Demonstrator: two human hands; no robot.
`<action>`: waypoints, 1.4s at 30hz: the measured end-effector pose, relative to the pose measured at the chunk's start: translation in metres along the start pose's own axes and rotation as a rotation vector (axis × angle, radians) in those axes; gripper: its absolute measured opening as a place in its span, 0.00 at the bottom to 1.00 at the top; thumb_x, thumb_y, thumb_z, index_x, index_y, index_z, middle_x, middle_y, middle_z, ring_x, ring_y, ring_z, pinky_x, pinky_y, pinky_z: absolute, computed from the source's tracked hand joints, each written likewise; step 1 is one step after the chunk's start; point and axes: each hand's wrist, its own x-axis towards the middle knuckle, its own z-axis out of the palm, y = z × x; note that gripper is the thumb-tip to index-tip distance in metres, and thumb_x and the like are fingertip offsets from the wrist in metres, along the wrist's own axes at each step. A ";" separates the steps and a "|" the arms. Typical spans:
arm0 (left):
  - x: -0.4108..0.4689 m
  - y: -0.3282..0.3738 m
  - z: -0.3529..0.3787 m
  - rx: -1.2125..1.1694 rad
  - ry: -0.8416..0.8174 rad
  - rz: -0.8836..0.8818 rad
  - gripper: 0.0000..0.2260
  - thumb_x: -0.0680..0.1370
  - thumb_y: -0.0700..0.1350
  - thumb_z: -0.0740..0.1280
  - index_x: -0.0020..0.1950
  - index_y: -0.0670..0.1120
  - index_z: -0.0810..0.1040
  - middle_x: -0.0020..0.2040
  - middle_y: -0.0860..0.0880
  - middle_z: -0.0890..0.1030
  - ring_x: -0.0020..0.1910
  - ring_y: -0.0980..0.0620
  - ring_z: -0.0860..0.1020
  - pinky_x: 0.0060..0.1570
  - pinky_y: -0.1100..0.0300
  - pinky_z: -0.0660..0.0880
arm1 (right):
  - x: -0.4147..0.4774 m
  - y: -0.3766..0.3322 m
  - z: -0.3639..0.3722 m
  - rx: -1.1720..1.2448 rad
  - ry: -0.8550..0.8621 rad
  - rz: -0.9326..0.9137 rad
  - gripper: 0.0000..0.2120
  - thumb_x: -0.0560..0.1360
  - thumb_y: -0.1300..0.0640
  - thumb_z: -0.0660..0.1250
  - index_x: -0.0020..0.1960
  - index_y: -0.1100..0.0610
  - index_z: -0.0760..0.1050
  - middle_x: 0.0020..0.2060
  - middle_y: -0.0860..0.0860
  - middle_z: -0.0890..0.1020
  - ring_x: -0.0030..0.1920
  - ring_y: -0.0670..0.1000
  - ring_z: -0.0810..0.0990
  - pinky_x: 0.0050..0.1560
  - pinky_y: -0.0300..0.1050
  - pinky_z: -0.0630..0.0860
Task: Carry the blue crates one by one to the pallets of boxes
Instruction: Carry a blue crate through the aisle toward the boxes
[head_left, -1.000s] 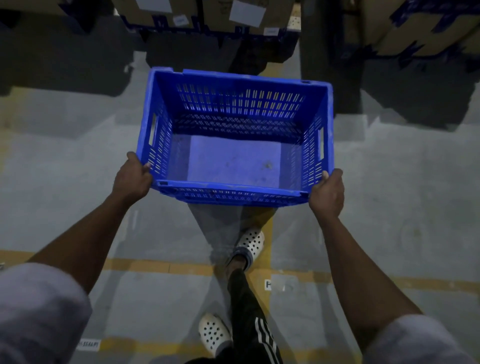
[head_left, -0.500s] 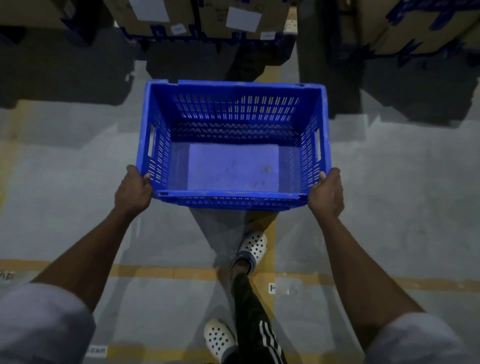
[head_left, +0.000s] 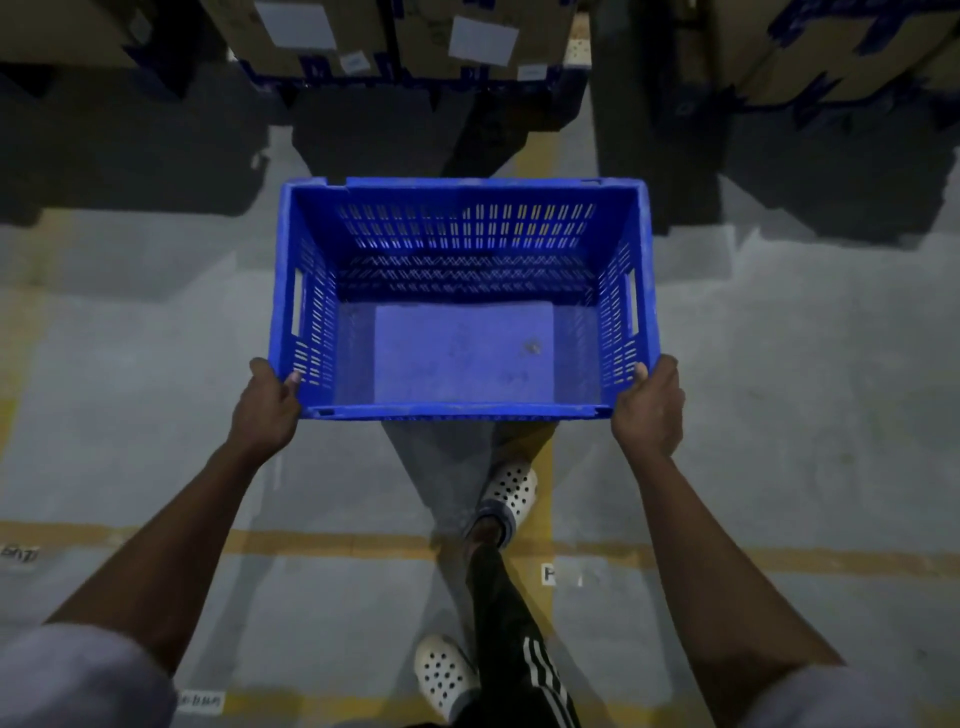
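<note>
An empty blue slatted crate hangs in front of me above the grey floor, held level. My left hand grips its near left corner and my right hand grips its near right corner, thumbs over the rim. Pallets of cardboard boxes stand just ahead at the top of the view, with more boxes at the upper right.
The concrete floor carries yellow painted lines and small white labels. My feet in white perforated clogs are below the crate. Dark shadows lie under the pallets, with a narrow gap between the two stacks.
The crate has come lower and closer to me in the view, and the pallets of boxes have drawn nearer. Both hands keep the same grip on the near corners.
</note>
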 end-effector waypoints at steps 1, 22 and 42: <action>-0.001 -0.001 -0.001 0.004 -0.007 0.008 0.16 0.92 0.55 0.63 0.63 0.44 0.63 0.73 0.32 0.79 0.68 0.28 0.82 0.57 0.38 0.80 | -0.002 -0.001 0.000 0.002 0.004 0.003 0.13 0.91 0.50 0.56 0.68 0.58 0.68 0.67 0.60 0.78 0.65 0.68 0.76 0.52 0.62 0.74; 0.031 0.016 0.004 0.057 0.087 0.013 0.14 0.92 0.51 0.63 0.61 0.43 0.63 0.71 0.27 0.79 0.66 0.23 0.80 0.52 0.41 0.71 | 0.014 -0.003 0.016 0.134 0.071 -0.037 0.13 0.90 0.54 0.60 0.68 0.63 0.70 0.64 0.63 0.77 0.62 0.68 0.78 0.54 0.61 0.75; 0.024 0.009 0.008 -0.037 0.097 0.096 0.24 0.91 0.57 0.64 0.73 0.35 0.68 0.73 0.32 0.79 0.68 0.28 0.81 0.61 0.32 0.80 | 0.042 0.033 -0.004 0.409 -0.039 -0.136 0.23 0.84 0.41 0.72 0.73 0.52 0.82 0.60 0.52 0.84 0.60 0.52 0.83 0.64 0.53 0.81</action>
